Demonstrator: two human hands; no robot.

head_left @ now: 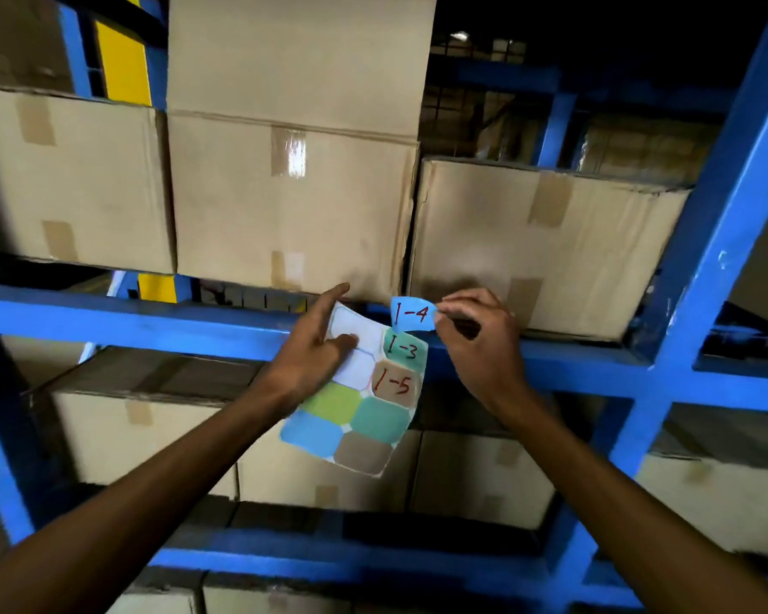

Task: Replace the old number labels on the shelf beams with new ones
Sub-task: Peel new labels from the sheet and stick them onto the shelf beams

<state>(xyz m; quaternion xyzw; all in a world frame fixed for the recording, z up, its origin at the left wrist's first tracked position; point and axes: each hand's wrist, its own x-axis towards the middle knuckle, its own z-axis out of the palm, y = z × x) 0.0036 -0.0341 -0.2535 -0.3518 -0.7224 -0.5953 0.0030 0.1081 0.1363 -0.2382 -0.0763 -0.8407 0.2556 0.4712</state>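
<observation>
A sheet of coloured sticker labels [355, 414] hangs in front of the blue shelf beam [151, 323]. My left hand [315, 347] holds the sheet near its top left, thumb pressed on a blank white patch. The sheet still carries a teal label marked 1-3 [404, 350] and a brown label marked 1-5 [395, 383], with several unmarked ones below. My right hand [475, 334] pinches a blue label marked 1-4 [412, 313] by its right edge. That label is lifted off the sheet, just above its top right corner and in front of the beam.
Taped cardboard boxes [293, 201] sit on the beam directly above my hands, and more boxes [151, 436] fill the level below. A blue upright post [701, 277] rises at the right. A lower blue beam [329, 565] crosses beneath my forearms.
</observation>
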